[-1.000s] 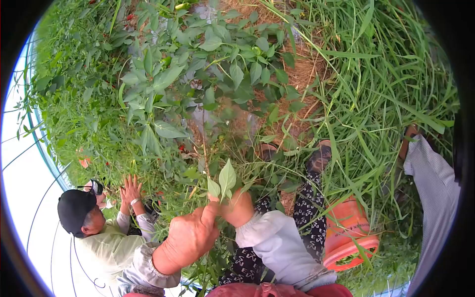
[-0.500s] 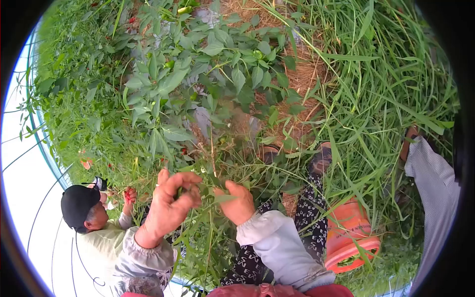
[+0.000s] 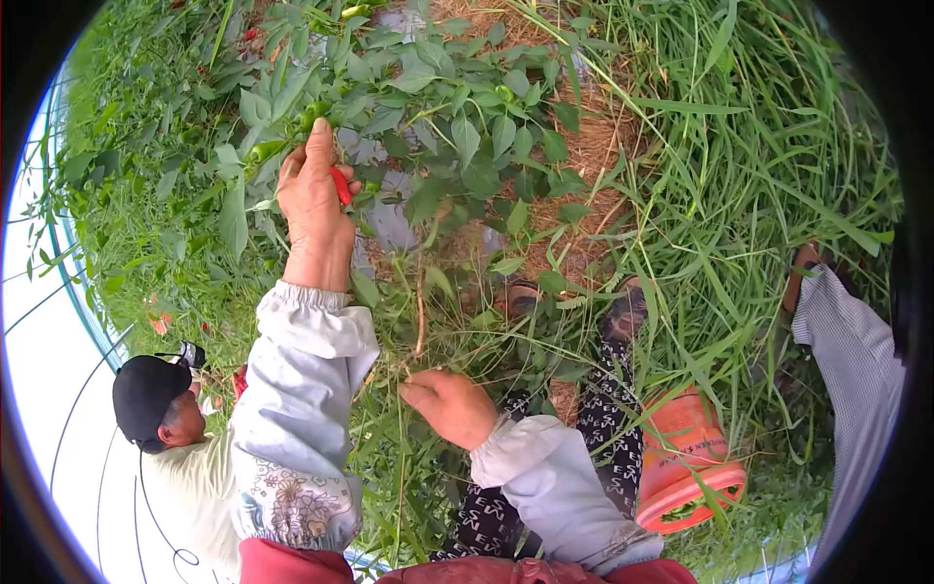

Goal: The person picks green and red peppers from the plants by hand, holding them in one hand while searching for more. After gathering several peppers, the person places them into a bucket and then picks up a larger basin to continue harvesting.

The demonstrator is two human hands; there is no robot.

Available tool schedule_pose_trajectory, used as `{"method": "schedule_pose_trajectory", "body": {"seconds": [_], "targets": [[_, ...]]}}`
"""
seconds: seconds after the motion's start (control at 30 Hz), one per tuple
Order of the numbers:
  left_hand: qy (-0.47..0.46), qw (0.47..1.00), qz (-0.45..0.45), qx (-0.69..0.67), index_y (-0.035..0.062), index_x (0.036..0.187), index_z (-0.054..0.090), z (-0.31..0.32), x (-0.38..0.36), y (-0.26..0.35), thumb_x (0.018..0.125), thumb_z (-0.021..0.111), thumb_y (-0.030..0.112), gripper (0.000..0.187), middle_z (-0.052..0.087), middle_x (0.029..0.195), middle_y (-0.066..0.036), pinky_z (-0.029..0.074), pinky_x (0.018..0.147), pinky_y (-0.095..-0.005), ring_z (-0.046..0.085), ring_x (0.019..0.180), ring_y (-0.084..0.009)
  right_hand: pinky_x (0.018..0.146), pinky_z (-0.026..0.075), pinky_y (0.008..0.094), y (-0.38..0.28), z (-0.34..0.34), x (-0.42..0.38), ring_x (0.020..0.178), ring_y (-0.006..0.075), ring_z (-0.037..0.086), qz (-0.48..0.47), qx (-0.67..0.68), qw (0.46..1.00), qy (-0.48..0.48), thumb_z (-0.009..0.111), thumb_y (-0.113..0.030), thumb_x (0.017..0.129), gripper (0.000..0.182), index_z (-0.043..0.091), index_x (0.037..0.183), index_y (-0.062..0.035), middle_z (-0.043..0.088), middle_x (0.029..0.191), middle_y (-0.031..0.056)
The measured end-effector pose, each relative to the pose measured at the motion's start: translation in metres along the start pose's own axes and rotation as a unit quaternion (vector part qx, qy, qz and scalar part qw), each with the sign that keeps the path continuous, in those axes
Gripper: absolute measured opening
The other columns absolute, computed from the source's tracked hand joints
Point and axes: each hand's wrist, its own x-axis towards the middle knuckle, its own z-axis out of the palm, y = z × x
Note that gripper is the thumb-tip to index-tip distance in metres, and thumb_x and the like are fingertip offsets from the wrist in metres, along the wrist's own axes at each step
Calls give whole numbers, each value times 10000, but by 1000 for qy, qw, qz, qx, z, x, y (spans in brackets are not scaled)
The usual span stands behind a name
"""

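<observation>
My left hand (image 3: pixel 313 204) is stretched out among the leaves of a pepper plant (image 3: pixel 418 83). A red pepper (image 3: pixel 341 187) shows between its curled fingers. Green peppers (image 3: pixel 265 152) hang at its fingertips, and the thumb lies against one of them. Lower down, my right hand (image 3: pixel 452 407) is closed, with its fingertips beside the lower end of a bare brown stem (image 3: pixel 420 310). Whatever those fingers pinch is hidden.
An orange bucket (image 3: pixel 686 438) with green contents lies tilted at the lower right. Another person in a black cap (image 3: pixel 154 401) is at the left. Tall grass (image 3: pixel 739 175) fills the right side; a striped trouser leg (image 3: pixel 851 341) shows at the edge.
My left hand has moved up and away from my right hand into the pepper leaves, and a red pepper now shows in it. The right hand has shifted slightly down and left.
</observation>
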Motion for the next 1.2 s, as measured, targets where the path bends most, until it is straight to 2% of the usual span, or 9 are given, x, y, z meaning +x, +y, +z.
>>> {"method": "schedule_pose_trajectory", "body": {"seconds": [0.23, 0.37, 0.57, 0.63, 0.9, 1.0, 1.03, 1.1, 1.2], "targets": [[39, 996, -79, -23, 60, 960, 541, 3, 8, 22, 758, 662, 544, 538, 525, 854, -35, 455, 522, -293, 513, 632, -131, 729, 486, 350, -10, -5, 1, 808, 288, 631, 15, -21, 997, -66, 607, -322, 836, 314, 645, 991, -52, 657, 885, 146], [11, 997, -42, -67, 69, 974, 534, -7, 13, 14, 822, 626, 410, 385, 536, 885, -44, 451, 572, -293, 529, 690, -157, 711, 479, 401, -9, -3, 4, 788, 351, 611, 7, 0, 998, -59, 594, -380, 823, 320, 644, 960, -96, 649, 847, 151], [-106, 987, -86, -86, 49, 957, 561, -37, -20, 22, 880, 551, 293, 256, 556, 787, -35, 427, 559, -270, 507, 646, -146, 629, 468, 289, -24, -17, 6, 655, 142, 579, -14, 222, 969, -105, 595, -243, 879, 221, 627, 1010, -68, 612, 748, 12], [-200, 965, -143, -89, 34, 953, 550, -54, -26, 27, 888, 533, 317, 290, 541, 767, -36, 404, 539, -263, 495, 627, -141, 623, 447, 235, -29, -25, 8, 674, 65, 520, 69, 319, 933, -151, 581, -188, 898, 206, 608, 1053, -55, 559, 752, -23], [-243, 956, -163, 11, 11, 952, 562, -66, -119, 38, 878, 470, 183, 208, 563, 732, -74, 446, 558, -274, 522, 617, -152, 811, 460, 300, -42, -34, 10, 945, 173, 571, 10, 574, 813, -96, 488, -198, 930, 364, 479, 1239, -4, 572, 1047, 84], [-306, 944, -18, 119, 3, 879, 549, -59, -155, 20, 840, 505, 24, 62, 561, 947, -85, 455, 645, -273, 529, 702, -109, 1007, 345, 347, -38, -33, 12, 1187, 195, 445, -37, 647, 755, -103, 430, -207, 953, 469, 326, 1371, -22, 450, 1306, 102], [-314, 927, 118, 166, 4, 933, 558, -59, -160, 1, 832, 512, 9, 110, 539, 1060, -119, 459, 743, -306, 551, 831, -155, 1007, 345, 347, -40, -34, 12, 1187, 195, 445, -34, 644, 757, -106, 430, -207, 953, 469, 326, 1371, -22, 450, 1306, 102], [-270, 924, 125, 240, -7, 955, 565, -44, -177, -4, 852, 456, 41, 158, 516, 1153, -124, 423, 798, -284, 522, 890, -144, 1031, 315, 319, -45, -34, 10, 1220, 174, 400, -37, 659, 749, -65, 428, -214, 957, 529, 233, 1414, -30, 412, 1336, 86], [-267, 886, 209, 316, -1, 1033, 572, -41, -178, -20, 883, 460, 80, 204, 488, 1219, -188, 396, 915, -360, 494, 1113, -288, 1037, 298, 299, -50, -38, 10, 1238, 159, 365, -49, 605, 794, -40, 409, -229, 970, 563, 157, 1435, -35, 361, 1366, 72]]}}
